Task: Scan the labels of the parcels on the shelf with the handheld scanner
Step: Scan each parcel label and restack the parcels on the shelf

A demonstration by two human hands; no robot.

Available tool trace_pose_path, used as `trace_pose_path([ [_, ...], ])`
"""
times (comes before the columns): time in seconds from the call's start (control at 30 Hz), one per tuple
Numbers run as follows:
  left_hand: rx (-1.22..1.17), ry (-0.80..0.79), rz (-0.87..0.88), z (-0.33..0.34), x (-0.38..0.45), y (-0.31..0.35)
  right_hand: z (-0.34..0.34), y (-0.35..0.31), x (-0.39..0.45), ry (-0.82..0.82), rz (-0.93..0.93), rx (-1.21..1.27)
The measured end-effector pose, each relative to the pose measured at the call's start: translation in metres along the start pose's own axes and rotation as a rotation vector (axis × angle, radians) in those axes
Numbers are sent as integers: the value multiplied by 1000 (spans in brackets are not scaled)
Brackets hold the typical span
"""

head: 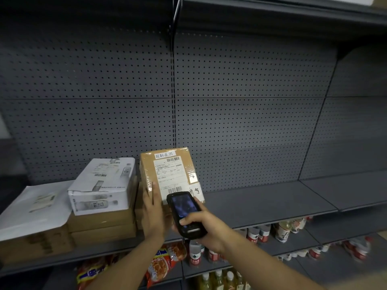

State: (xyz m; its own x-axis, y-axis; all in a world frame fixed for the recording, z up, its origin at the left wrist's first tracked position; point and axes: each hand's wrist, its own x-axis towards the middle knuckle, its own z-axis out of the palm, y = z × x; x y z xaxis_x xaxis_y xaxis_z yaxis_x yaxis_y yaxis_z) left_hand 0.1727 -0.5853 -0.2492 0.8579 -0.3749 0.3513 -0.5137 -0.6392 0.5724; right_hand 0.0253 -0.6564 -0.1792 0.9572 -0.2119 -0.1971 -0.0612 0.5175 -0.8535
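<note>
A brown cardboard parcel [167,170] leans tilted on the grey shelf [261,204], its white shipping label with barcodes facing me. My left hand [152,210] holds its lower left edge, thumb lying on the front face. My right hand [201,229] grips a black handheld scanner [184,212], thumb on its keypad. The scanner's head sits just below the label's lower barcode and hides the parcel's bottom edge. Left of it, a white box [102,185] lies on stacked brown cartons [102,227].
A white envelope parcel [35,208] lies on another brown carton at the far left. The shelf right of the parcels is bare grey metal, backed by pegboard [240,101]. Bottles [257,234] and snack packets [165,262] fill the lower shelves.
</note>
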Motion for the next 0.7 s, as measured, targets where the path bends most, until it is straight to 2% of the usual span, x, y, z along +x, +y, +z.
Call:
trace_pose_path([
  [0.07,-43,-7,-7,-1,-3,4,0,0,-6,4,-4,-2],
  [0.2,23,50,25,0,-6,5,0,-4,-20,6,-14,-1],
  [0.53,42,56,37,7,-13,4,-2,-5,-35,67,12,15],
  [0.7,82,43,77,8,-9,-1,0,-8,-37,39,0,14],
])
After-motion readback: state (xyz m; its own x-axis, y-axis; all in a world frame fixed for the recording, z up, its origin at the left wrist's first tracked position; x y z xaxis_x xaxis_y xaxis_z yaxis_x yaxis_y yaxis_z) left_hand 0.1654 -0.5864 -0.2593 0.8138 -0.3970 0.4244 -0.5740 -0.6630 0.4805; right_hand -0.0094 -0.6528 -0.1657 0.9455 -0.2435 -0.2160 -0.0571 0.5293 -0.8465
